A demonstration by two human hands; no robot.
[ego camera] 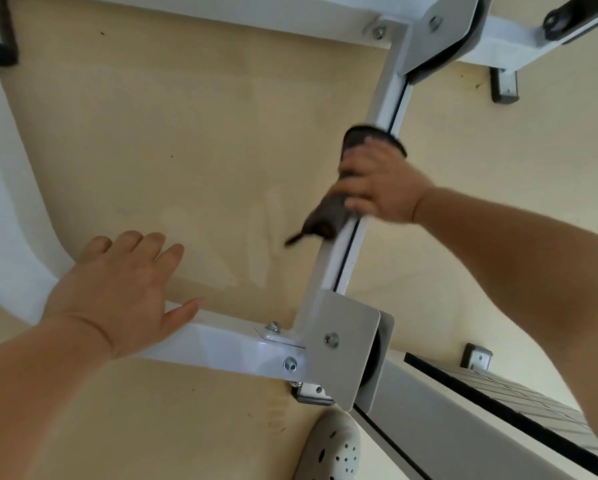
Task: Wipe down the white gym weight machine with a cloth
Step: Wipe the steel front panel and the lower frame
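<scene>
The white gym weight machine's frame lies below me: a long white bar (328,268) runs from a grey pulley plate (342,344) up to a second plate (443,29). My right hand (380,181) grips a dark cloth (328,216) wrapped around this bar about midway; the cloth's loose end hangs off to the left. My left hand (117,285) rests flat, fingers spread, on the white cross bar (228,348) that joins the lower plate.
The floor (186,140) is beige with a few specks and smears. A grey stack of weight plates (519,400) runs to the lower right. A pale perforated clog (332,448) shows at the bottom. Dark rubber feet (505,86) sit under the frame ends.
</scene>
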